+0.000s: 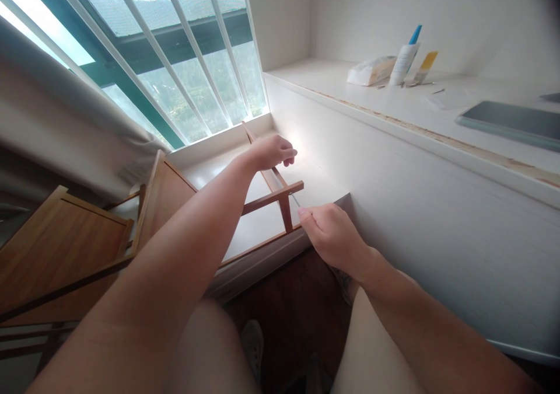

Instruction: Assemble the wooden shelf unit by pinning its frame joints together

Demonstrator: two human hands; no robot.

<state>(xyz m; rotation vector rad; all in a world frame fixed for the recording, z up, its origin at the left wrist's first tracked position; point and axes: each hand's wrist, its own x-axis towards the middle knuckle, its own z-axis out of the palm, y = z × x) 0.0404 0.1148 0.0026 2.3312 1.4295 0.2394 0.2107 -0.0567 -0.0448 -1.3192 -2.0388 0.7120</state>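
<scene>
My right hand (330, 233) is closed around a thin metal rod-like tool (296, 200), with the grip end hidden inside the fist. The tool's far end meets the corner joint of a brown wooden frame (266, 201), where a bar crosses an upright piece. Just above and beyond that joint is my left hand (275, 152), its fingers curled together near a slanting bar of the frame. Whatever those fingers may hold cannot be made out. My left forearm covers part of the wooden frame, which rests on a white window ledge (249, 236).
Wooden panels (83, 225) stand at the left beside a curtain (79, 102). On the white shelf (324, 79) at right are a white bottle with a blue nozzle (405, 61), a plastic-wrapped packet (371, 70), a yellow-topped piece (426, 64), small metal bits and a phone-like slab (511, 122). A barred window (175, 61) lies ahead.
</scene>
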